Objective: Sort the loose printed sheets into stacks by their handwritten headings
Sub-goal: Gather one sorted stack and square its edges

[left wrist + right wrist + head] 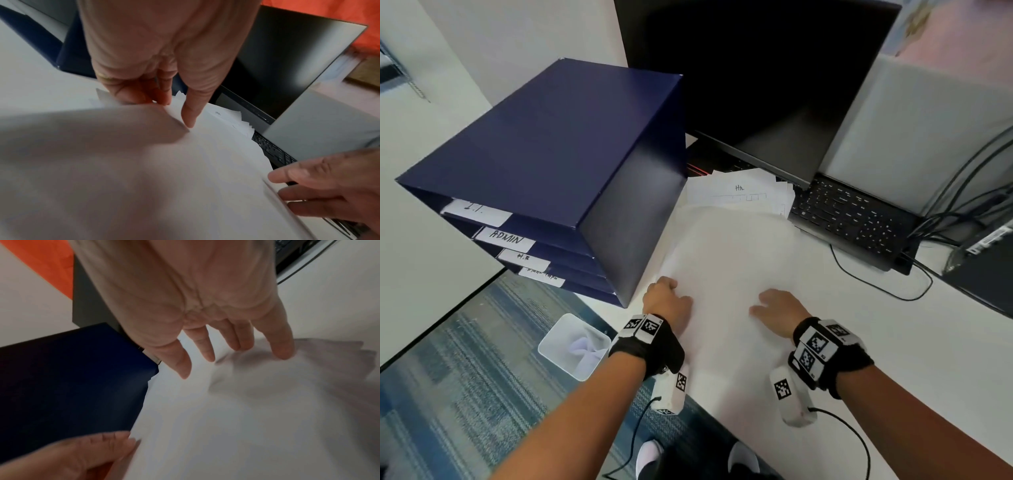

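Note:
A large white sheet (729,260) lies blurred on top of a spread of loose sheets on the white desk. Behind it a sheet headed "HR" (739,193) tops a fanned pile and is also in the left wrist view (218,112). My left hand (667,291) is at the sheet's left edge beside the organizer; its thumb and curled fingers (144,95) pinch the edge while the index finger points down onto the paper. My right hand (774,301) rests on the sheet's near right part with straight, spread fingers (283,352), holding nothing.
A dark blue drawer organizer (544,147) stands at the left with labels I.T., ADMIN and H.R. A black monitor (756,85) and keyboard (849,219) sit behind the papers, cables (876,281) trail right. A waste bin (575,346) stands on the floor below the desk edge.

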Tool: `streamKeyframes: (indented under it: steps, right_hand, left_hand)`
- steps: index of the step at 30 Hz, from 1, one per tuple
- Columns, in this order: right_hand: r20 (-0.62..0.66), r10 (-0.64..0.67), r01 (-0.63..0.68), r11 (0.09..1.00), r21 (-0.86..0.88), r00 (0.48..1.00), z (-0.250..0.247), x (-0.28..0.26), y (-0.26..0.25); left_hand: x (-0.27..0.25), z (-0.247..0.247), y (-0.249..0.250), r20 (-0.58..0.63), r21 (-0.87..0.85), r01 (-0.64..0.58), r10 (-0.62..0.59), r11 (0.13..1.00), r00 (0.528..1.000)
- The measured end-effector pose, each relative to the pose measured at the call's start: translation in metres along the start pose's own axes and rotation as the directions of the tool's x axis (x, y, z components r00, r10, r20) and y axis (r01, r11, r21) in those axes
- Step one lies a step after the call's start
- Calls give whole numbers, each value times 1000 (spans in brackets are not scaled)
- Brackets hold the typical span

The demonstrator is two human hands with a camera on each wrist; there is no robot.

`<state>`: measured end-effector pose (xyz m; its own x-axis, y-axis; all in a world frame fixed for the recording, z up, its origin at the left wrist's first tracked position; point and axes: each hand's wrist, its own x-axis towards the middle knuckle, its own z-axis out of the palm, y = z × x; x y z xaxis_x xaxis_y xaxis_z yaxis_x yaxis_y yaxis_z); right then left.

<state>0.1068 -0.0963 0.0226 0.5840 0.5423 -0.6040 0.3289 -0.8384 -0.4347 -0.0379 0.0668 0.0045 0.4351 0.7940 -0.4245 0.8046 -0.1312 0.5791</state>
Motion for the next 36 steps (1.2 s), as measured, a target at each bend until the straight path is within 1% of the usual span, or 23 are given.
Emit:
streamKeyframes:
  steps: [4, 6, 7, 8, 9, 11, 12, 14, 15, 16, 17, 18, 19, 21, 22, 23, 24, 26, 27, 28, 31, 33, 36]
  right_hand:
    - [-46, 41, -38, 997, 69, 998, -5, 6, 4]
    - [-80, 88, -79, 991, 108, 993, -4, 10, 7]
    - [-102, 118, -102, 984, 149, 988, -2, 12, 9]
    - [-133, 150, -121, 971, 205, 980, -2, 14, 11]
    - [-161, 199, -148, 948, 283, 967, -2, 15, 14]
    - [-214, 293, -165, 868, 469, 932, -2, 18, 22]
    - [-232, 333, -158, 819, 552, 914, -2, 20, 26]
    - [-225, 400, -151, 719, 679, 889, -2, 26, 35]
    - [-204, 415, -155, 682, 715, 887, -2, 28, 38]
    - [-184, 412, -159, 668, 727, 892, -2, 29, 40]
    - [-167, 398, -167, 678, 716, 902, -3, 29, 42]
    - [-156, 375, -165, 693, 702, 914, -4, 29, 44]
    - [-151, 360, -162, 704, 691, 921, -5, 31, 47]
    - [-160, 346, -160, 733, 661, 924, -7, 31, 52]
    - [-170, 343, -161, 752, 639, 924, -8, 33, 55]
    - [-179, 340, -165, 772, 613, 923, -8, 35, 58]
    - [-177, 336, -176, 792, 584, 925, -8, 36, 61]
    - [-160, 325, -201, 832, 517, 932, -9, 38, 65]
    - [-149, 323, -208, 836, 508, 935, -10, 38, 65]
    - [-132, 319, -207, 825, 526, 938, -11, 37, 65]
    - [-77, 324, -218, 776, 591, 943, -13, 39, 65]
    - [-72, 334, -230, 773, 591, 940, -13, 40, 66]
    - [-131, 328, -214, 822, 527, 936, -11, 45, 70]
  left_hand:
    - [-6, 4, -4, -31, -75, 11, -13, 997, 999]
    - [-10, 4, -2, -48, -40, -6, 4, 999, 999]
    - [-12, 5, -1, -61, 26, -39, 40, 999, 997]
    - [-14, 5, 0, -76, 93, -96, 104, 991, 992]
    - [-16, 6, 0, -86, 111, -180, 190, 977, 978]
    - [-19, 9, -1, -78, 34, -384, 385, 923, 919]
    - [-22, 10, -2, -67, -11, -456, 455, 890, 888]
    - [-26, 13, -6, -70, -56, -546, 543, 836, 837]
    - [-27, 14, -7, -65, -86, -557, 553, 826, 830]
    - [-28, 14, -7, -43, -126, -530, 529, 839, 848]
    - [-29, 13, -4, -5, -175, -481, 488, 859, 873]
    - [-30, 12, -2, 44, -189, -455, 470, 870, 881]
    - [-30, 12, 1, 87, -159, -468, 484, 870, 871]
    - [-29, 14, 6, 147, -31, -550, 548, 835, 823]
    - [-27, 16, 7, 157, 21, -564, 555, 825, 817]
    - [-24, 17, 10, 150, 78, -552, 538, 830, 830]
    - [-20, 19, 12, 132, 145, -505, 490, 851, 862]
    - [-8, 22, 16, 99, 239, -337, 323, 911, 941]
    - [-3, 21, 19, 93, 259, -258, 241, 931, 966]
    - [2, 21, 21, 84, 269, -208, 193, 940, 978]
    - [10, 16, 29, 1, 265, -178, 184, 948, 983]
    - [10, 14, 31, -44, 256, -173, 190, 951, 981]
    - [7, 14, 30, -66, 209, -267, 286, 941, 956]
